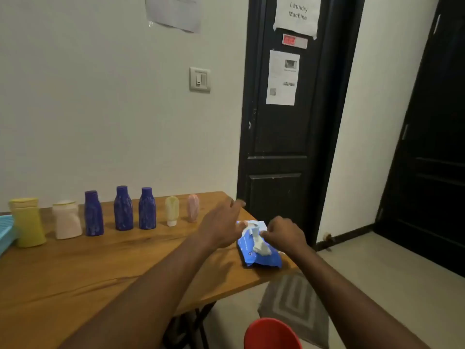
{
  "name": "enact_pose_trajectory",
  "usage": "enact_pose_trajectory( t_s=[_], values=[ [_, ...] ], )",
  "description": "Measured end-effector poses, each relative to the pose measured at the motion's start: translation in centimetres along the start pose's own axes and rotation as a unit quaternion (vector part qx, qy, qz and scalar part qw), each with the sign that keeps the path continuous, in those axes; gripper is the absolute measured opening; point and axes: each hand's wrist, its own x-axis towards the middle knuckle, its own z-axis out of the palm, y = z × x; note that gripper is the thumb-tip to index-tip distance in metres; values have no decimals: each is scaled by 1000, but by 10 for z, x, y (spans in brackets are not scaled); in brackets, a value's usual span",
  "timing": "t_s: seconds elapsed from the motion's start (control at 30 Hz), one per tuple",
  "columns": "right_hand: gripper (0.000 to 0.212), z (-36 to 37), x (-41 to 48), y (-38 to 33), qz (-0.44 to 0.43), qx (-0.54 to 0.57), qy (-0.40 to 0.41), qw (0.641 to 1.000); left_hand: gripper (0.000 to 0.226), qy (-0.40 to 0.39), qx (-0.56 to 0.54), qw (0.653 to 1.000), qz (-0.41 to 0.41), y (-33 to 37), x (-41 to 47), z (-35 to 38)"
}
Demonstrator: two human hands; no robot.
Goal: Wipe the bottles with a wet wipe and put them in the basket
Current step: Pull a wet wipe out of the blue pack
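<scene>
Several bottles stand in a row along the back of the wooden table [100,268]: a yellow bottle [28,222], a cream bottle [66,220], three dark blue bottles [93,214] [123,209] [147,209], a pale yellow tube [172,210] and a pink tube [193,207]. A blue wet wipe pack [254,253] lies at the table's right corner. My left hand [221,226] rests on the pack's left side, fingers stretched out. My right hand [284,235] pinches a white wipe [259,241] sticking out of the pack.
A light blue basket [6,233] shows partly at the left edge of the table. A black door [281,147] stands behind the table's right end. A grey mat [294,306] lies on the floor, and a red stool [271,333] is below the table edge.
</scene>
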Motion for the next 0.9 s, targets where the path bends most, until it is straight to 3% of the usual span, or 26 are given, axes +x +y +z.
enact_pose_trajectory(
  t_s=[0.13, 0.23, 0.33, 0.43, 0.5, 0.6, 0.7, 0.9],
  values=[
    [38, 28, 8, 7, 38, -29, -62, 997, 72, -124, -88, 988, -12, -17, 6, 43],
    [35, 41, 19, 14, 67, 9, -84, 994, 76, -175, -109, 978, -13, -24, 9, 68],
    [26, 46, 24, 16, 91, 72, -108, 987, 62, -208, -104, 972, -34, -29, 6, 80],
    [13, 44, 25, 16, 75, 202, -64, 974, 47, -206, -91, 974, -33, -32, 6, 82],
    [16, 34, 22, 10, 77, 321, 0, 944, 45, -209, -77, 974, -27, -33, 7, 80],
    [14, 17, 22, -8, 110, 487, 55, 864, 41, -215, -84, 973, -17, -32, 7, 79],
    [15, 2, 26, -28, 165, 594, 53, 786, 47, -195, -127, 972, -18, -32, 8, 70],
    [16, -3, 36, -57, 211, 698, 12, 684, 44, -110, -143, 983, -45, -62, 29, 29]
  ],
)
